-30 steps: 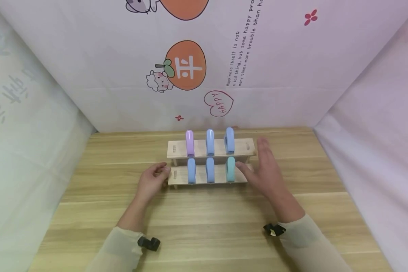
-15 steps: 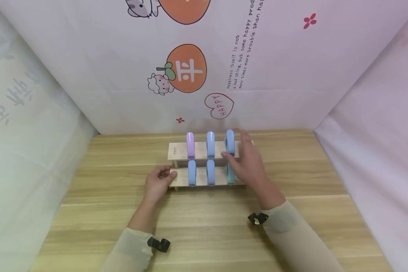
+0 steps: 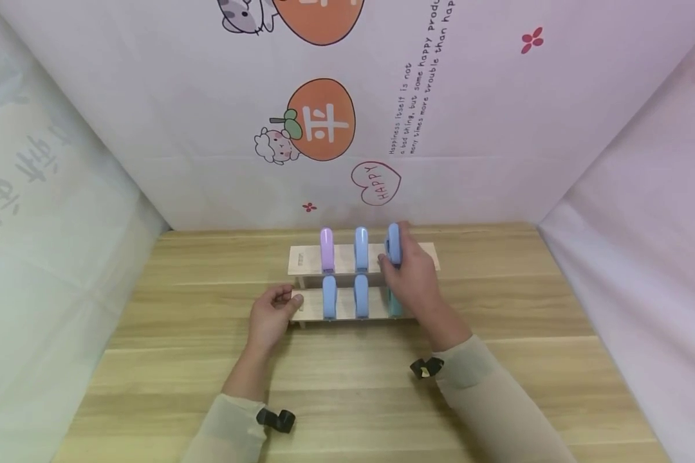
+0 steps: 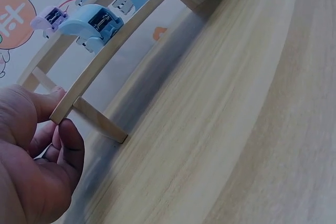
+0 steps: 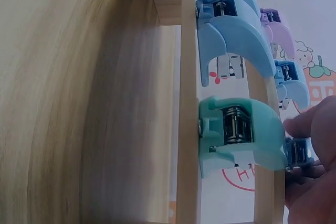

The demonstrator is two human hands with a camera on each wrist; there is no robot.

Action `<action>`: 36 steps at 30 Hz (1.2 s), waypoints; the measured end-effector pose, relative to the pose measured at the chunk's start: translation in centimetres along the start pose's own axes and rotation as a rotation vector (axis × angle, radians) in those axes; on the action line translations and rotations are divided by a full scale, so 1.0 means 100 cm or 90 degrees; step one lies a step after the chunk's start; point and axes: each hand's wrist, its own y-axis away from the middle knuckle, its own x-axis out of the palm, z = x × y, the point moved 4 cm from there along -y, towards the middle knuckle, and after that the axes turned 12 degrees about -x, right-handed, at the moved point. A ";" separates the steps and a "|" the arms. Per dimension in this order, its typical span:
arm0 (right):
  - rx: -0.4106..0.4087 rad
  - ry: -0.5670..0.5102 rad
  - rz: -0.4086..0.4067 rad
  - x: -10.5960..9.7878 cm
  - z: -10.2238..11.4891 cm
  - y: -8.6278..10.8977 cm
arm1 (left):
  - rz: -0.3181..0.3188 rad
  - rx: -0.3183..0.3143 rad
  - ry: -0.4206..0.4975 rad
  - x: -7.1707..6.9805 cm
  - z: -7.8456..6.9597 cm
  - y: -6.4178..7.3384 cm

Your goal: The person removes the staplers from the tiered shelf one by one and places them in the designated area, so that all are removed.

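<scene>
Item 1: rear right blue clip [image 3: 394, 243]. Location: right of centre in the head view, over the rear board [image 3: 429, 253]. Long axis: up and down the frame, crosswise to the board's left-right run. Whether it is fastened to the board cannot be told.

Item 2: right hand [image 3: 414, 280]. The nearer of the two to item 1, which lies towards the upper left of its palm, between thumb and fingers. State: narrow, drawn in about the clip, thumb to its left, fingers to its right; firmness of hold not determinable. Key relation, as judged: the hand's gap spans the clip's short width, so a sideways pinch suits it.

Item 3: left hand [image 3: 269, 316]. Left of centre, well apart from item 1. State: pinching the left end of the front board [image 3: 344, 303], thumb above, fingers below.

Item 4: teal clip [image 5: 241, 135]. On the front board; in the head view, directly below item 1 and partly covered by the right hand.

Item 5: middle blue clip [image 3: 361, 249]. Rear board, just left of item 1; beyond it, purple clip [image 3: 327, 249].
</scene>
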 end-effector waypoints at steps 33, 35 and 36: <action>0.143 0.005 -0.297 -0.061 -0.098 0.053 | -0.018 0.009 -0.020 0.001 -0.001 0.003; 0.161 0.006 -0.288 -0.059 -0.106 0.054 | -0.018 0.006 -0.019 0.002 -0.001 0.003; 0.164 0.007 -0.284 -0.057 -0.110 0.054 | -0.019 0.006 -0.017 0.002 -0.001 0.004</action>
